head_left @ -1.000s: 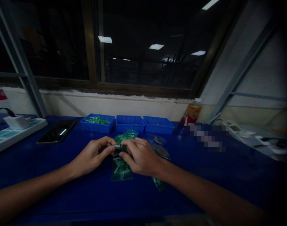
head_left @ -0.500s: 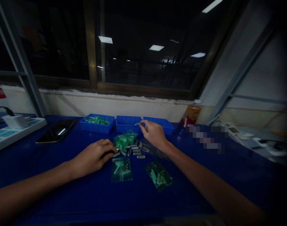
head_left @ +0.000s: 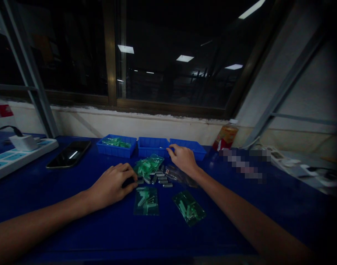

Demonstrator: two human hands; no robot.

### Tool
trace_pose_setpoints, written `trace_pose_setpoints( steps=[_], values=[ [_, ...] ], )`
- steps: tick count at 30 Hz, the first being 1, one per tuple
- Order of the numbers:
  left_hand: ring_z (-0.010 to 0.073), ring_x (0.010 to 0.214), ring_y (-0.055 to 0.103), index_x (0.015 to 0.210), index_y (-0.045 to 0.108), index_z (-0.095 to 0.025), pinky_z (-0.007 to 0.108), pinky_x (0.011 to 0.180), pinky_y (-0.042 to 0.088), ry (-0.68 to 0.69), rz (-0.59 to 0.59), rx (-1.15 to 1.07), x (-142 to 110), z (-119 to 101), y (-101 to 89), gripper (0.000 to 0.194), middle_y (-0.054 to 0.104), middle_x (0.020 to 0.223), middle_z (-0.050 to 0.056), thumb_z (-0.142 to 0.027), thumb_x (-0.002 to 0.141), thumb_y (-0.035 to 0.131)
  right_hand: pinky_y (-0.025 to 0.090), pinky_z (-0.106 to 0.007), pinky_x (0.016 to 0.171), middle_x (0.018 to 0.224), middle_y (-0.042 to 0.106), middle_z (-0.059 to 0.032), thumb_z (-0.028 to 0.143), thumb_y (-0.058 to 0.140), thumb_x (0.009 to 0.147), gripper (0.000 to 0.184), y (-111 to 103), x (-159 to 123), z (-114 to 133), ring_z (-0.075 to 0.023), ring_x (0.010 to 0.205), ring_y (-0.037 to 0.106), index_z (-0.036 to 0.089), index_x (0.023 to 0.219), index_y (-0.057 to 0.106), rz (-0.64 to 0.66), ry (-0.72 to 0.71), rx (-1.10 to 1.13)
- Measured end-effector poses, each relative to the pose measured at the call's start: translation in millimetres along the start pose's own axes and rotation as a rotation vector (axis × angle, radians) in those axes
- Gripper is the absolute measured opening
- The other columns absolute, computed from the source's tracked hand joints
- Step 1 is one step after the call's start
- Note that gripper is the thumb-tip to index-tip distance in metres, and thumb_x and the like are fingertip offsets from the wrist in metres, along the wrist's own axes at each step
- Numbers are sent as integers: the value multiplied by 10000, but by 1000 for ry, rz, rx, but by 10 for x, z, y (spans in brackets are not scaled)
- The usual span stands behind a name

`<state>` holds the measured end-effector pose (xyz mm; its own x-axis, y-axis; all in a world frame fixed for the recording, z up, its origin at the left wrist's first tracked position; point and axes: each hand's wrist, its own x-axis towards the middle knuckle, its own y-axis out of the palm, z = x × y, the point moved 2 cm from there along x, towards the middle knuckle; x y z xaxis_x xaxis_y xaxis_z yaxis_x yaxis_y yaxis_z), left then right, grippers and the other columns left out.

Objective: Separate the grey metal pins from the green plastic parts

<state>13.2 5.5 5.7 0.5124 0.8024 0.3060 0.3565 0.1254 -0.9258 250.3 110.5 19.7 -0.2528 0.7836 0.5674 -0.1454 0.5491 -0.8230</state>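
My left hand rests on the blue table with its fingers curved and apart. Its fingertips are beside a short metal cylinder at the edge of a loose pile of metal cylinders. Green plastic bags lie heaped behind that pile. Over the right end of the middle blue bin is my right hand, thumb and index finger slightly parted. A small pale piece shows dimly at that bin, just off the fingertips. Two flat green bags of small parts, a left one and a right one, lie nearer me.
A left blue bin holds green bags; a right blue bin is partly behind my hand. A clear bag lies under my right wrist. Around them are a phone, a power strip and a bottle.
My right hand has let go of the small metal piece at the middle bin. My left fingers have come off the metal cylinder they were touching. The view has shifted slightly.
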Motion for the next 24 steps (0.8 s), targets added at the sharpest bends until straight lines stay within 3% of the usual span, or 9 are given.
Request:
trace_pose_setpoints(
  steps=[4,8,14,19,24],
  values=[
    [189,828,523,856,563,-191,348,755,417,-25,-58,-28,11,15,-36,114,547,883,32,-258,815,480,366,-250,607,740,661,-41,358,379,862,295,-100,-79,128,-155,659,595,194,961,604,5,-113,81],
    [174,799,527,842,535,-177,318,729,430,-23,-139,-118,9,-16,-110,105,538,851,30,-249,824,461,366,-268,667,704,638,-31,309,411,852,252,-295,-237,380,-140,654,568,162,928,601,-4,-395,225],
    [152,790,525,859,531,-167,291,727,431,38,-136,-244,-20,-141,-138,141,538,853,33,-228,860,404,361,-280,700,813,637,-43,366,499,809,292,-576,-512,782,-153,755,564,169,1018,551,69,-643,363],
    [140,748,525,845,519,-167,277,691,429,69,-105,-291,-20,-149,-123,153,539,810,24,-242,873,389,350,-261,642,732,617,-21,332,496,819,180,-517,-569,850,-140,705,552,173,871,562,93,-653,368],
    [143,760,522,850,517,-164,286,704,421,64,-105,-298,-15,-132,-124,176,538,812,26,-252,885,368,347,-248,615,687,594,-6,325,498,818,163,-502,-549,811,-121,637,532,176,854,554,53,-629,431]
  ],
)
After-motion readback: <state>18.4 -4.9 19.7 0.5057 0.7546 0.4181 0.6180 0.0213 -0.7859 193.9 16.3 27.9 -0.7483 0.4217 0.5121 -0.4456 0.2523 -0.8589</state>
